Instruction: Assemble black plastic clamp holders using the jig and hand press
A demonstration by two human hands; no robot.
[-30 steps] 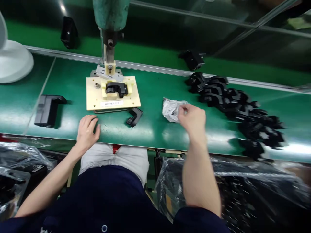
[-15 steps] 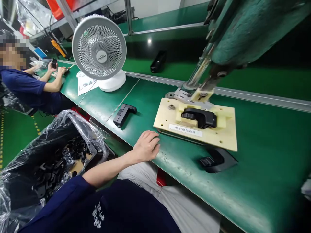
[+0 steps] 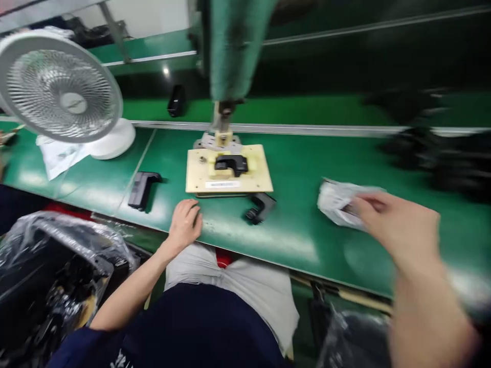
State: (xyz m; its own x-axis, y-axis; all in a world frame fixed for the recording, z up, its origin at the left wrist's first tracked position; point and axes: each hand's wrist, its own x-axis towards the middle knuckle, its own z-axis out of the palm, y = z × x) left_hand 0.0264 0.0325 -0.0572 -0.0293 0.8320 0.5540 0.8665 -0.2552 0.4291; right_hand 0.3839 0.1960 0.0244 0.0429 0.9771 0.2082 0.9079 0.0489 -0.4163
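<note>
Both hands are busy: my right hand (image 3: 399, 227) pinches the small plastic bag (image 3: 337, 204) on the counter (image 3: 303, 168), my left hand (image 3: 186, 222) rests flat near the jig (image 3: 229, 169), where one black part (image 3: 231, 163) already sits; another (image 3: 261, 207) waits beside it

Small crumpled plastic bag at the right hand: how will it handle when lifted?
The plastic bag looks thin and creased, so probably floppy and light. The right hand touches its edge; film that glossy may slip. It lies flat, so rolling seems unlikely.
</note>
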